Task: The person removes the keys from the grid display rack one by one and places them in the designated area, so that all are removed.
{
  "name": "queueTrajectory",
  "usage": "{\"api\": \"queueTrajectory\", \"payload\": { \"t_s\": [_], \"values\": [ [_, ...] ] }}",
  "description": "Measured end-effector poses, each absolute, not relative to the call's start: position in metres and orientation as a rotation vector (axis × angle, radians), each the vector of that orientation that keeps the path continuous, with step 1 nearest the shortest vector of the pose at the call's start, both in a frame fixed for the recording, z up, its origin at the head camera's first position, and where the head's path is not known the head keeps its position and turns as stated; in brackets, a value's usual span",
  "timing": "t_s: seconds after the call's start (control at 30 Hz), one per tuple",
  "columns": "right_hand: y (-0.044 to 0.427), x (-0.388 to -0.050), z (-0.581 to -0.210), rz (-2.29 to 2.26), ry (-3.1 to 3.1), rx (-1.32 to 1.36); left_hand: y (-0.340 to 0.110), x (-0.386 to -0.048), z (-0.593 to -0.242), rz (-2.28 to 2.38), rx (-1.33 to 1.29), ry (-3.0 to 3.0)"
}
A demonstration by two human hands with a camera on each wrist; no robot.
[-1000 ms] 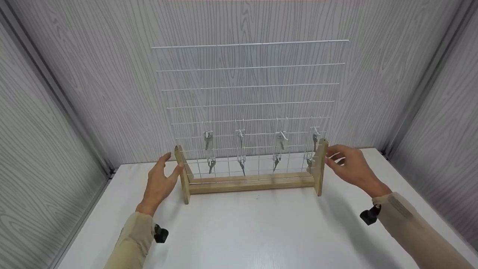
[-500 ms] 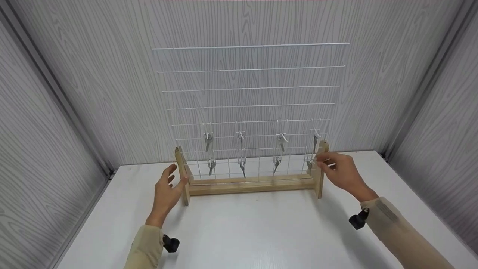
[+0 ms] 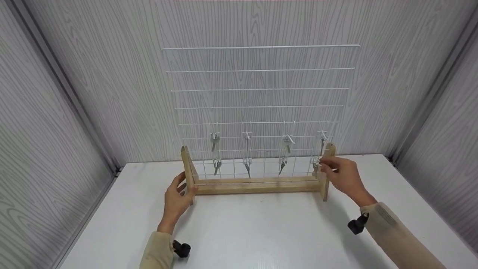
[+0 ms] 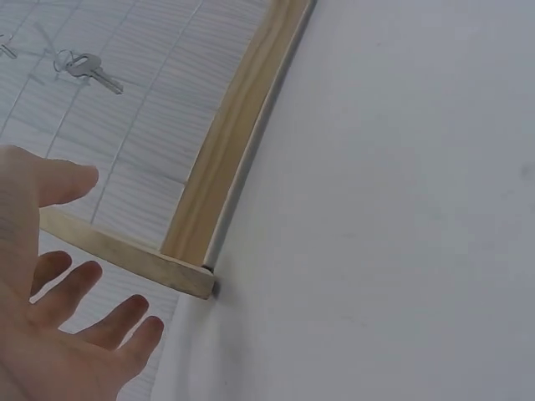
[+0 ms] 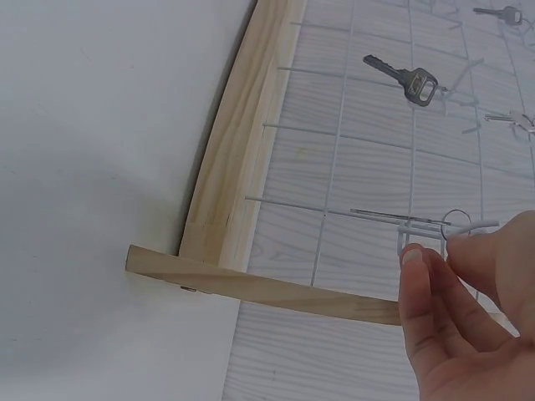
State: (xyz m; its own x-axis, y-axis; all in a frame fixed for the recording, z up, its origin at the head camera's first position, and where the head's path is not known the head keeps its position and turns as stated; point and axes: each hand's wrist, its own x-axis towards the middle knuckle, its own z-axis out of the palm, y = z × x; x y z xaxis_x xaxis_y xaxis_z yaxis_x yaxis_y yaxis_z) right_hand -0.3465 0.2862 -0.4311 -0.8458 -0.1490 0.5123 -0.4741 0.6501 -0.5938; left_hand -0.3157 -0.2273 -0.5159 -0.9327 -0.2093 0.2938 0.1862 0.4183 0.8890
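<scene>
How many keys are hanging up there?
8 keys on the wire grid: four spread across an upper row and four across a lower row, the rightmost lower one beside the right hand. Another might hide behind that hand.

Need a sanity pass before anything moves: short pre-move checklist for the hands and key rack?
1. Rack upright on table: ok.
2. Left hand at left post: ok, thumb and fingers either side.
3. Left hand firmly gripping: cannot tell; contact unclear.
4. Right hand clear of hooks: not ok; fingertips at lower-right hook.
5. Right hand's pinch secure: cannot tell.
6. Other seven keys hanging on hooks: ok.
</scene>
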Motion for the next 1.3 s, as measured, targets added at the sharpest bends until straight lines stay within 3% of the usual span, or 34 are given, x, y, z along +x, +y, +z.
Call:
{"api": "queueTrajectory", "payload": {
  "t_s": [1.3],
  "values": [
    [0.284,-0.344,-0.427,1.131,-2.467,0.425,-0.222,-0.306,-0.549,-1.997,0.061,-2.012]
  ]
}}
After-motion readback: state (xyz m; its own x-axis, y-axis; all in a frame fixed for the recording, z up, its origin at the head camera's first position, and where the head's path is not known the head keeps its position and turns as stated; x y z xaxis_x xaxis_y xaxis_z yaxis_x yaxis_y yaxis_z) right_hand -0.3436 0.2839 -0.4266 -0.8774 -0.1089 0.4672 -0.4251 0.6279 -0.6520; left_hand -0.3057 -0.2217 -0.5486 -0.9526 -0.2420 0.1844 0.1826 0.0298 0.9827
